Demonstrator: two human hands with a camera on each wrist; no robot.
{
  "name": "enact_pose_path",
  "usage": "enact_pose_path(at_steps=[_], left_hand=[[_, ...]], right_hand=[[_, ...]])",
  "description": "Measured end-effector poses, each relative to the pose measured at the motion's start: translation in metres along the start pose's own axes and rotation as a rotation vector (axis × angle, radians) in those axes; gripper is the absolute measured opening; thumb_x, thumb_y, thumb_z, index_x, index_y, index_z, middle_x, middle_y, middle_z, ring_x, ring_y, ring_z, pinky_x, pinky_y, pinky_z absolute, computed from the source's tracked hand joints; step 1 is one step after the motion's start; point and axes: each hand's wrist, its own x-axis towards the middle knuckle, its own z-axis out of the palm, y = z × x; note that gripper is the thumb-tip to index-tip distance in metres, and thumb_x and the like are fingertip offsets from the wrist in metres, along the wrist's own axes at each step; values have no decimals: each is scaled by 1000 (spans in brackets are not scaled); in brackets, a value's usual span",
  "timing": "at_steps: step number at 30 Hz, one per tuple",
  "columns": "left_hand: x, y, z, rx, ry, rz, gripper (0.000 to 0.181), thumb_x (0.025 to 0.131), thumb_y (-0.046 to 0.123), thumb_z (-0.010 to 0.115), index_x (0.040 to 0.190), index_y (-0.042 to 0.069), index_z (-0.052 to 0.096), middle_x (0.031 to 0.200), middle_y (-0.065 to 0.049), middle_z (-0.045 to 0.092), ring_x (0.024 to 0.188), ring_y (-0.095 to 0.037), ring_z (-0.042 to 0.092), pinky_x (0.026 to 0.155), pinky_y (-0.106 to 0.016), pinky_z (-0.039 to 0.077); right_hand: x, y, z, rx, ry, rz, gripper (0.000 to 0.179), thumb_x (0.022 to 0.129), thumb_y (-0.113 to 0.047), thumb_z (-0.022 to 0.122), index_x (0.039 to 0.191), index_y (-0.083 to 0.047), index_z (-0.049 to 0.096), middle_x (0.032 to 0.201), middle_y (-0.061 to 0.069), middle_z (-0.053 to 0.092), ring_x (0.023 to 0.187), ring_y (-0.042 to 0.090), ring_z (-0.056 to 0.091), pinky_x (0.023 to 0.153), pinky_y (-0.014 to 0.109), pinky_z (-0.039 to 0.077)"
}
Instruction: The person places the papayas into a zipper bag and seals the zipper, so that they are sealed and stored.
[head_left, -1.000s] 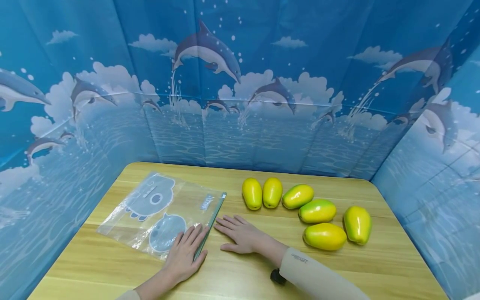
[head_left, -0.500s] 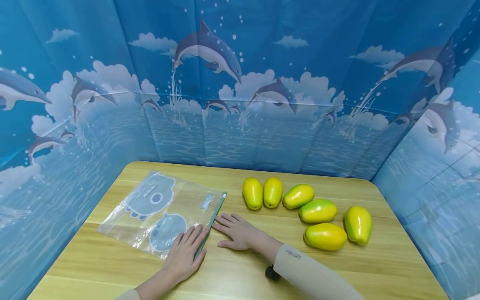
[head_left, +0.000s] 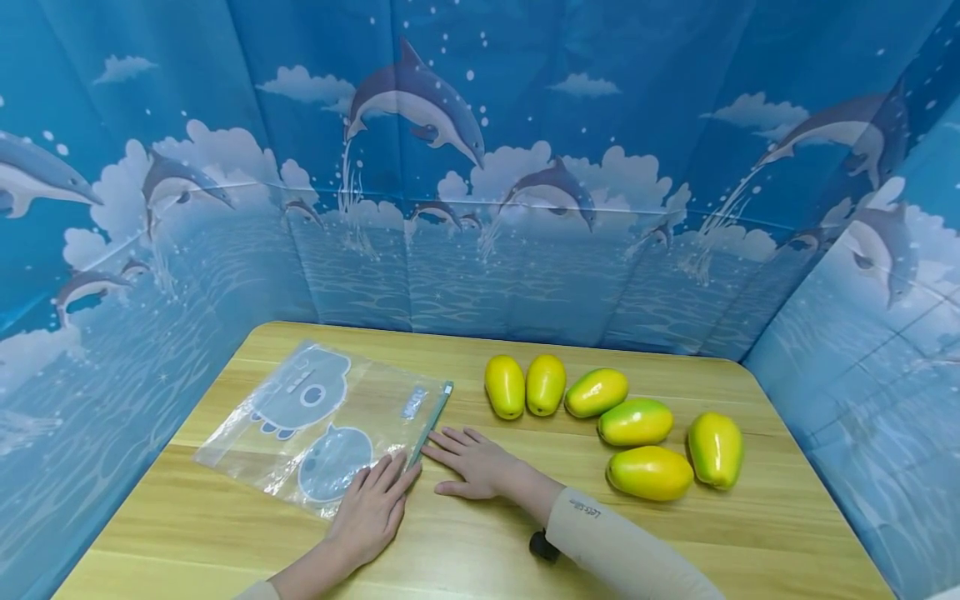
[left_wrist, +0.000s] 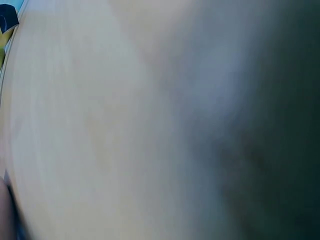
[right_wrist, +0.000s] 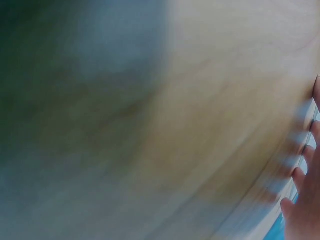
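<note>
A clear zip bag (head_left: 382,392) with grey-blue cartoon prints lies flat on the left of the table, its green zip edge (head_left: 432,422) facing right. Over the near end of that edge rests my left hand (head_left: 369,510), fingers extended and thumb close beside them. My right hand (head_left: 476,467) lies palm down to the right, fingers spread and fingertips right at the green edge. Only blurred tabletop fills most of the left wrist view. At the right border of the right wrist view, fingers (right_wrist: 299,180) of the right hand show over the wood.
Several yellow-green mango-like fruits lie on the right half of the wooden table (head_left: 525,533), the nearest-left one (head_left: 505,387) beyond my right hand and another (head_left: 715,450) far right. A dolphin-print curtain (head_left: 480,267) encloses the back and sides.
My right hand has slid slightly left up to the bag's green edge. The left thumb has drawn in toward its fingers, and the edge has shifted a little. The fruits stay put.
</note>
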Motion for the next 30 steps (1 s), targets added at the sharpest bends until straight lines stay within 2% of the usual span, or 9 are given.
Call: enact_pose_path(at_steps=[10, 18, 23, 27, 30], left_hand=[[-3, 1, -4, 17, -29, 31, 44, 89, 23, 47, 131, 13, 50, 140, -7, 42, 124, -27, 42, 97, -46, 39], [-8, 10, -6, 20, 22, 49, 46, 87, 17, 47, 131, 2, 48, 138, -12, 44, 121, -29, 44, 96, -45, 39], [-12, 14, -4, 41, 90, 63, 44, 89, 17, 41, 128, -1, 49, 134, -15, 46, 119, -30, 45, 95, -45, 38], [-14, 18, -2, 14, 117, 47, 43, 93, 20, 34, 127, -3, 49, 134, -16, 45, 119, -33, 44, 96, -47, 35], [-15, 21, -2, -2, 93, 3, 44, 93, 22, 39, 128, -3, 49, 136, -16, 44, 121, -35, 41, 98, -50, 31]], right_hand=[[0, 1, 0, -2, 20, -25, 64, 92, -57, 27, 147, -27, 15, 153, -1, 12, 139, 20, 14, 111, 44, 17], [-1, 1, 0, 11, 13, -26, 64, 93, -56, 29, 147, -27, 15, 153, -1, 11, 139, 21, 13, 111, 44, 16], [0, 1, 0, 0, 0, -15, 64, 93, -56, 28, 147, -27, 14, 153, -1, 10, 139, 20, 12, 112, 44, 15], [1, 1, 0, -8, -8, -6, 64, 92, -57, 27, 147, -27, 14, 154, -2, 10, 139, 19, 11, 112, 43, 14], [0, 1, -1, -10, -7, -6, 64, 92, -57, 27, 147, -27, 15, 153, -2, 10, 139, 19, 12, 112, 43, 14]])
